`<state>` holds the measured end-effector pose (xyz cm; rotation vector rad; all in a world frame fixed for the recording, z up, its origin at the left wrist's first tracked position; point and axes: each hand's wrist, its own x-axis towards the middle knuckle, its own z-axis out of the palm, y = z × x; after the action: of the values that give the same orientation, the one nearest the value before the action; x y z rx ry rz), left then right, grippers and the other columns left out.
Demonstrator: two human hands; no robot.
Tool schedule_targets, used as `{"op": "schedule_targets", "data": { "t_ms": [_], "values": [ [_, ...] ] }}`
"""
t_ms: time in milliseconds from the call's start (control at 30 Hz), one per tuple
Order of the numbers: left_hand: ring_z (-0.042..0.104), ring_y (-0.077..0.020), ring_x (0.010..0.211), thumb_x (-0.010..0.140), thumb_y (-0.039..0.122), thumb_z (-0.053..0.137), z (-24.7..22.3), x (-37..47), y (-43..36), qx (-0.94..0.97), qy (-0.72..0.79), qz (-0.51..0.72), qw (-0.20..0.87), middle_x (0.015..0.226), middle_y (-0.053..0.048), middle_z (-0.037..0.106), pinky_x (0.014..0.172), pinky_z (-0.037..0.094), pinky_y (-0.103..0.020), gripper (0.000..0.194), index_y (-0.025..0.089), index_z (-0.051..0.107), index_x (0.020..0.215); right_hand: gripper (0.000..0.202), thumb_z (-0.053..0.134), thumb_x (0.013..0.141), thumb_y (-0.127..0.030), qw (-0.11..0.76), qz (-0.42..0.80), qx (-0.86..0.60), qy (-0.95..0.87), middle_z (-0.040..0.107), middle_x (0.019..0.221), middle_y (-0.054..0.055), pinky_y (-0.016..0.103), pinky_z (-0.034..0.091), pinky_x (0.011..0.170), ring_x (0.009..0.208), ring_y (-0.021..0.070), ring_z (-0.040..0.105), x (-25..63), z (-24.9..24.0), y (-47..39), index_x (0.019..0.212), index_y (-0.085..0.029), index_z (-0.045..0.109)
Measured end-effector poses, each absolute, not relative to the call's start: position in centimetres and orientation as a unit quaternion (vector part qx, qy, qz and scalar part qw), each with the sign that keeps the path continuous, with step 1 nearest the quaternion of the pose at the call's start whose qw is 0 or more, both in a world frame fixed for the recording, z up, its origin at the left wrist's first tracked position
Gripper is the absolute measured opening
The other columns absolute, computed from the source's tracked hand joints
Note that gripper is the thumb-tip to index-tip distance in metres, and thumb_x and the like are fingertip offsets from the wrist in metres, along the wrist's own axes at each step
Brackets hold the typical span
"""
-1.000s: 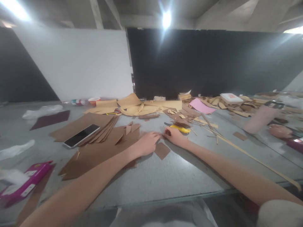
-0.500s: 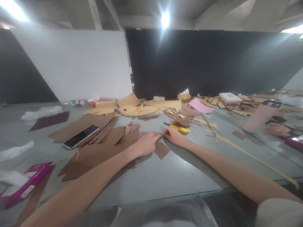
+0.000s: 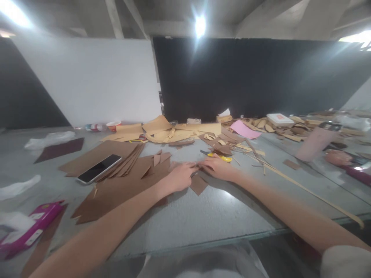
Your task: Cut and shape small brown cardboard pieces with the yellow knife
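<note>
My left hand [image 3: 182,175] and my right hand [image 3: 216,168] meet fingertip to fingertip over the table. The fingers of both are closed; what lies between them is too small and hidden to make out. Just below the fingertips lies a small brown square piece [image 3: 198,184], partly covered by my left hand. A yellow-handled tool [image 3: 224,158], its dark tip pointing left, lies beyond my right hand and is partly hidden by it. To the left of my left hand are brown sheets [image 3: 116,193] with small cut triangles [image 3: 162,157] on top.
A phone [image 3: 99,169] rests on brown sheets at the left. The magenta packet [image 3: 43,220] is near the front left. Tan sheets and scraps [image 3: 197,129], pink paper [image 3: 245,129] and a white box [image 3: 279,119] lie farther back. A pink bottle [image 3: 317,143] is at the right.
My right hand has shifted slightly left, its fingers now lying flatter and closer against my left fingertips. My left hand stays nearly where it was.
</note>
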<state>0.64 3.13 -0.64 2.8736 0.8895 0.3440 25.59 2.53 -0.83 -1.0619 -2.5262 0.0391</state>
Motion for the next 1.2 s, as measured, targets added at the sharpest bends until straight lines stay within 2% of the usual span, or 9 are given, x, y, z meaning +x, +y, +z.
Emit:
{"op": "schedule_targets", "data": {
  "t_ms": [167,267,367,533,700,800,933,1100,1200],
  "values": [
    [0.053,-0.0271,0.145,0.079,0.001,0.049,-0.8,0.7,3.1,0.948,0.290,0.120,0.058,0.153,-0.012,0.060,0.122,0.042,-0.043,0.068,0.018,0.063,0.144,0.044,0.052,0.090,-0.009,0.130,-0.011,-0.398,-0.908,0.073,0.079,0.006,0.035,0.040,0.085,0.072,0.0205,0.062,26.4,-0.6,2.1,0.120,-0.024,0.080],
    [0.053,-0.0276,0.145,0.079,0.002,0.049,-0.6,0.7,2.9,0.946,0.298,0.111,0.059,0.154,-0.012,0.059,0.120,0.043,-0.042,0.069,0.017,0.061,0.146,0.038,0.055,0.086,-0.009,0.109,-0.020,-0.427,-0.898,0.071,0.069,0.007,0.035,0.040,0.078,0.066,0.0219,0.061,26.4,-0.4,2.1,0.106,-0.022,0.084],
    [0.052,-0.0294,0.144,0.080,0.002,0.049,-0.4,0.6,2.8,0.947,0.298,0.106,0.060,0.153,-0.013,0.059,0.118,0.044,-0.044,0.069,0.016,0.061,0.146,0.031,0.057,0.084,-0.009,0.104,-0.026,-0.439,-0.892,0.072,0.069,0.009,0.035,0.040,0.074,0.067,0.0229,0.061,26.3,-0.1,2.0,0.091,-0.021,0.084],
    [0.056,-0.0283,0.135,0.085,0.000,0.045,-0.6,0.6,2.8,0.947,0.285,0.137,0.045,0.143,-0.014,0.064,0.115,0.046,-0.044,0.064,0.016,0.061,0.145,0.031,0.056,0.086,-0.008,0.112,-0.049,-0.409,-0.904,0.073,0.074,0.008,0.037,0.040,0.080,0.069,0.0223,0.062,26.2,0.2,1.8,0.094,-0.021,0.083],
    [0.059,-0.0269,0.118,0.091,0.003,0.045,-0.8,0.9,2.5,0.928,0.314,0.189,0.066,0.116,-0.012,0.067,0.107,0.051,-0.042,0.046,0.016,0.070,0.128,0.018,0.060,0.095,-0.019,0.156,-0.054,-0.434,-0.886,0.076,0.086,0.009,0.036,0.041,0.084,0.081,0.0230,0.066,25.6,-0.3,1.7,0.087,-0.020,0.076],
    [0.057,-0.0276,0.120,0.094,0.006,0.047,-0.9,1.0,2.4,0.929,0.303,0.201,0.066,0.119,-0.012,0.065,0.109,0.050,-0.043,0.040,0.016,0.071,0.124,0.020,0.061,0.102,-0.029,0.170,-0.051,-0.434,-0.884,0.076,0.090,0.009,0.036,0.041,0.086,0.087,0.0233,0.067,25.1,-0.9,2.0,0.091,-0.020,0.075],
    [0.056,-0.0275,0.122,0.096,0.006,0.047,-1.1,1.0,2.5,0.927,0.305,0.207,0.072,0.121,-0.012,0.066,0.110,0.049,-0.044,0.035,0.017,0.072,0.118,0.023,0.068,0.101,-0.038,0.193,-0.021,-0.462,-0.865,0.074,0.088,0.007,0.034,0.041,0.080,0.083,0.0221,0.066,24.8,-1.5,2.6,0.089,-0.019,0.072],
    [0.054,-0.0284,0.122,0.108,0.017,0.038,-1.7,1.0,3.1,0.912,0.331,0.237,0.047,0.121,-0.013,0.066,0.111,0.046,-0.048,0.032,0.016,0.068,0.120,0.016,0.073,0.098,-0.035,0.232,0.032,-0.497,-0.836,0.070,0.081,0.003,0.030,0.038,0.069,0.077,0.0199,0.063,24.5,-1.7,2.7,0.096,-0.019,0.070],
    [0.054,-0.0286,0.119,0.110,0.024,0.046,-2.1,0.9,3.5,0.906,0.343,0.240,0.064,0.117,-0.011,0.067,0.107,0.047,-0.047,0.023,0.016,0.067,0.113,0.018,0.075,0.097,-0.035,0.241,0.052,-0.496,-0.832,0.069,0.082,0.003,0.030,0.038,0.070,0.077,0.0198,0.062,24.5,-1.8,2.8,0.095,-0.019,0.067]
  ]
}}
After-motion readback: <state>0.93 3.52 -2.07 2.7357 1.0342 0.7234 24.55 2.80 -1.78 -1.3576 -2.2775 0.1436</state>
